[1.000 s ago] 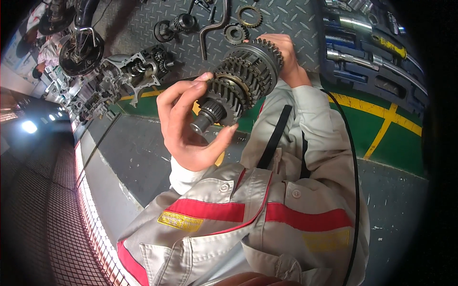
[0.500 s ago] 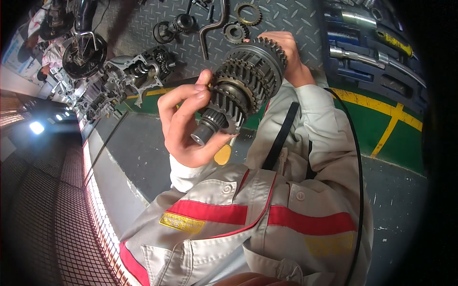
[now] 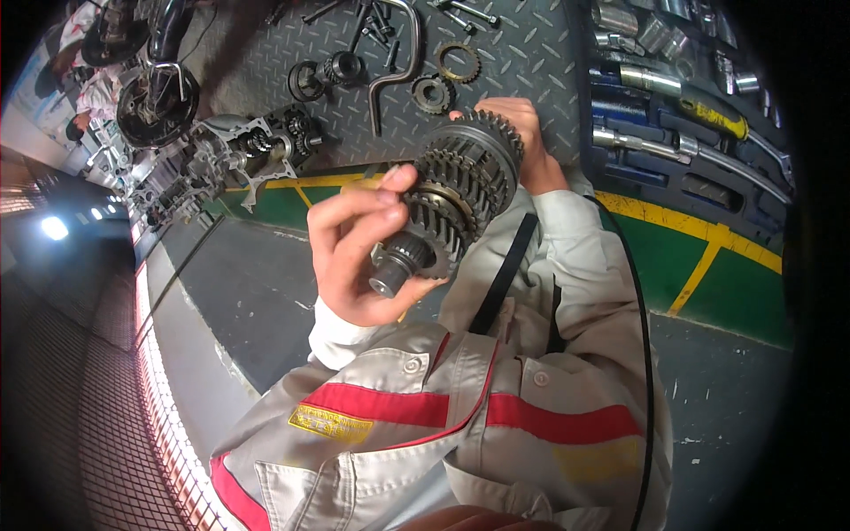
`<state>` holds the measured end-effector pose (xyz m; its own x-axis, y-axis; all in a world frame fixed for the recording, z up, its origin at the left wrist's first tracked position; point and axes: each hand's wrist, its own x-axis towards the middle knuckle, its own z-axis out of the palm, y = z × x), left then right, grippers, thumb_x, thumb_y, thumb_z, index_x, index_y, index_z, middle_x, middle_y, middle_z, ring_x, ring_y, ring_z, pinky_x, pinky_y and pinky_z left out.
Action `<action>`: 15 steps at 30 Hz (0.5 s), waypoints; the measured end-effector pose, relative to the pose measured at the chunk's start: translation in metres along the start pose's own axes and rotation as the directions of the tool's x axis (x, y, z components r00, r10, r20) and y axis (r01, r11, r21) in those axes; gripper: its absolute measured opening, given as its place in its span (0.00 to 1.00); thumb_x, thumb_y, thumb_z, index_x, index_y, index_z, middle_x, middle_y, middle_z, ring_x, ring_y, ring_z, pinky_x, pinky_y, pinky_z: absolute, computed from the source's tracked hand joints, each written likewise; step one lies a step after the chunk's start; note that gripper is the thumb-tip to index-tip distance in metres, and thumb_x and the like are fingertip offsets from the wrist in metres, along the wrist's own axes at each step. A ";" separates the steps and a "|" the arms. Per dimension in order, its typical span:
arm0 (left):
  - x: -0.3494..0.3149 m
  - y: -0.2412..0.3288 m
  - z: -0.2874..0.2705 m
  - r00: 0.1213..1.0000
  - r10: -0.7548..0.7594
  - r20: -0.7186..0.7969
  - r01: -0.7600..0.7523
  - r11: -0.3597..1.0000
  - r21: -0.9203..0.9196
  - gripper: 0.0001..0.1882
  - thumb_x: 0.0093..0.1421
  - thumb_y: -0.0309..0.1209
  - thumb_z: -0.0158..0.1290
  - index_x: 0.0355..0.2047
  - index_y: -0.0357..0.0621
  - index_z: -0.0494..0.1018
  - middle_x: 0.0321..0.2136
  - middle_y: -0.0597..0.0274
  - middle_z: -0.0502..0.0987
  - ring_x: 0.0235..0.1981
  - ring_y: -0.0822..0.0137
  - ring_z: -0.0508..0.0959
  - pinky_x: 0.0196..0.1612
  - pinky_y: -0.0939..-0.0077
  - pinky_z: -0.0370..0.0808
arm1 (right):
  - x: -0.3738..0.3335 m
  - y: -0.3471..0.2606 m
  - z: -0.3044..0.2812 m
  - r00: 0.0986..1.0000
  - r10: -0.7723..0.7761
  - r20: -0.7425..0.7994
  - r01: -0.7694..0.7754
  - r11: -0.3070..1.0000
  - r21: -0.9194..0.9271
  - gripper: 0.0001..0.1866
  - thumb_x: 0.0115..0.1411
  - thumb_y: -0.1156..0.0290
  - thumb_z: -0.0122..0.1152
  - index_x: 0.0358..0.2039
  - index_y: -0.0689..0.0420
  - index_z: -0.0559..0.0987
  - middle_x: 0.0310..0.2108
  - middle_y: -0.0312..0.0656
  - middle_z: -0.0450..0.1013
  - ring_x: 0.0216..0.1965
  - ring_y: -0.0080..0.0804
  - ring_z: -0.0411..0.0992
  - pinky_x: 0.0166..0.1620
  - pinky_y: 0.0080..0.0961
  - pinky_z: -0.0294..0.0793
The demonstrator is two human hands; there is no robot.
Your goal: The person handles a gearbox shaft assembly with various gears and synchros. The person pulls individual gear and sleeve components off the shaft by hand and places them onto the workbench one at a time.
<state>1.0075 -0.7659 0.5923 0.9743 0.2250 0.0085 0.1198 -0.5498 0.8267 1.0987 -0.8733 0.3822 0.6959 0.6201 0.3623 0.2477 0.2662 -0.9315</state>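
Note:
A transmission gear shaft (image 3: 447, 190) with several toothed gears stacked along it is held up in front of my body, tilted so its splined end points toward my lower left. My left hand (image 3: 354, 248) curls around the gear at that splined end, thumb below and fingers above. At the far, larger end, my right hand (image 3: 527, 137) grips from behind; most of its fingers are hidden by the big gear. Beyond the shaft, a small gear (image 3: 433, 93) and a brass-coloured synchronizer ring (image 3: 459, 63) lie on the metal plate table (image 3: 522, 71).
A bent metal bar (image 3: 416, 44), several bolts (image 3: 376, 22) and a short geared shaft (image 3: 323, 75) lie on the tabletop. At right is a blue socket tool case (image 3: 655, 168). An opened gearbox housing (image 3: 257, 146) stands at left, beside wire mesh (image 3: 88, 372).
The shaft and both hands sit slightly lower in the picture, and the view has shifted to show more of the tabletop. Both hands keep their hold.

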 end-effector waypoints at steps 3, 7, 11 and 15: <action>-0.001 0.002 0.001 0.995 0.102 0.002 -0.102 0.994 0.027 0.36 0.37 0.28 0.70 0.48 0.37 0.67 0.41 0.48 0.63 0.43 0.41 0.75 0.50 0.47 0.73 | 0.001 -0.005 0.000 0.998 0.034 -0.049 -0.032 0.999 0.036 0.07 0.43 0.75 0.64 0.24 0.63 0.78 0.18 0.44 0.72 0.18 0.42 0.72 0.23 0.29 0.70; -0.006 0.017 0.004 0.928 0.210 -0.309 -0.231 0.972 -0.034 0.35 0.40 0.32 0.69 0.48 0.40 0.66 0.41 0.53 0.63 0.41 0.45 0.76 0.54 0.42 0.68 | 0.006 -0.007 -0.001 0.997 0.071 -0.013 -0.070 0.996 0.056 0.06 0.44 0.77 0.64 0.24 0.64 0.78 0.18 0.44 0.71 0.18 0.40 0.70 0.22 0.28 0.69; -0.007 0.018 -0.018 0.776 0.079 -0.626 -0.209 0.968 -0.137 0.27 0.52 0.38 0.59 0.49 0.39 0.66 0.39 0.56 0.65 0.43 0.49 0.75 0.51 0.50 0.71 | 0.007 -0.008 -0.002 0.999 0.047 -0.028 -0.045 0.995 0.084 0.06 0.44 0.79 0.65 0.23 0.65 0.76 0.17 0.44 0.70 0.17 0.40 0.70 0.21 0.27 0.68; -0.015 -0.035 -0.021 0.701 -0.394 -0.595 0.307 0.919 -0.246 0.32 0.50 0.26 0.55 0.55 0.30 0.61 0.46 0.42 0.70 0.50 0.51 0.72 0.56 0.59 0.66 | 0.009 -0.008 0.000 0.998 0.064 -0.030 -0.061 0.993 0.099 0.09 0.45 0.80 0.65 0.18 0.63 0.72 0.14 0.42 0.64 0.14 0.39 0.64 0.18 0.26 0.62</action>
<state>0.9847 -0.7327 0.5751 0.5222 0.8527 0.0151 0.3628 -0.2381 0.9009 1.1029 -0.8702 0.3930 0.7302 0.6134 0.3010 0.1374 0.2997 -0.9441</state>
